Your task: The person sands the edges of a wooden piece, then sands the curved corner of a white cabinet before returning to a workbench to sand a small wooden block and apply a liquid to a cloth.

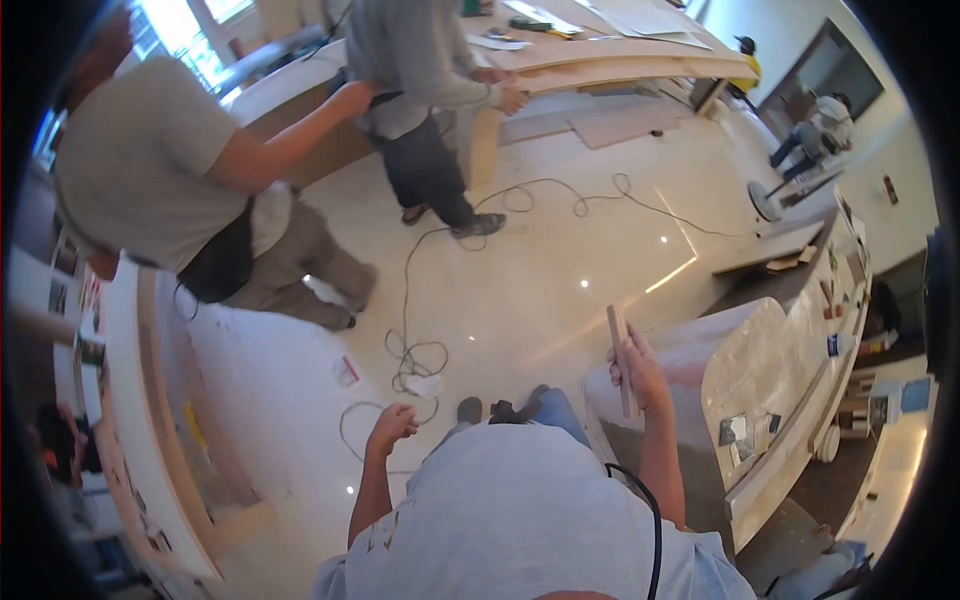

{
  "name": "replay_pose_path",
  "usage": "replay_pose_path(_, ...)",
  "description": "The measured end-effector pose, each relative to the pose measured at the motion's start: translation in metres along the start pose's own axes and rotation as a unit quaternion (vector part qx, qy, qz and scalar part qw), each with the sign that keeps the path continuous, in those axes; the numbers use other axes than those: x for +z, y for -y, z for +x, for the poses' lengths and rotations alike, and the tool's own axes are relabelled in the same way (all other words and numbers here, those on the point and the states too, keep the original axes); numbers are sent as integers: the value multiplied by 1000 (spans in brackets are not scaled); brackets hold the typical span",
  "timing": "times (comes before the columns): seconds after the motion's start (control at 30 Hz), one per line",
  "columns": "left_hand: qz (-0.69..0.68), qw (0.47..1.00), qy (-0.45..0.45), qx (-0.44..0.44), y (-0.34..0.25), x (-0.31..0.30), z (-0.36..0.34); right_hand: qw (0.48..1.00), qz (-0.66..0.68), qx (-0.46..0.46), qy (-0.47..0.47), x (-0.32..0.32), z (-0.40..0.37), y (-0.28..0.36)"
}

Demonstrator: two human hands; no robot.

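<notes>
My right hand grips a narrow wooden strip, which stands nearly upright and reaches above and below the fingers. It is beside the curved, pale wooden counter on my right. My left hand hangs over the floor in front of me with its fingers curled in, and I see nothing in it. Near that hand, a dark cable lies in loops on the floor, with a crumpled white piece on it.
Two people, one in a grey T-shirt and one in a grey long-sleeved top, stand at a long curved wooden bench. Flat boards lie beneath it. Another wooden frame runs along my left. More people are at the far right.
</notes>
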State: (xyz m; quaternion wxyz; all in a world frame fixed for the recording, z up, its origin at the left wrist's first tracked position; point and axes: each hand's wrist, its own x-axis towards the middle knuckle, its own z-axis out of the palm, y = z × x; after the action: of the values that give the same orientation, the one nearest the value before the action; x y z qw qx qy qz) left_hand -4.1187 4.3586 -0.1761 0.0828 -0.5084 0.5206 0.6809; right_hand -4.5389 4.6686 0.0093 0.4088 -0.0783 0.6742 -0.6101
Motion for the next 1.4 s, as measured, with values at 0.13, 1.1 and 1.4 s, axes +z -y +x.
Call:
replay_pose_path(0.13, 40, 973, 109, 200, -179, 88, 3, 989, 73, -125, -11, -9, 5, 80)
replay_pose_path(1.1, 270, 859, 107, 422, -707, 541, 250, 802, -554, -206, -83, -267, 349, 300)
replay_pose_path(1.4, 144, 888, 275, 338, -814, 767, 387, 849, -431, -206, -228, -494, 446, 326)
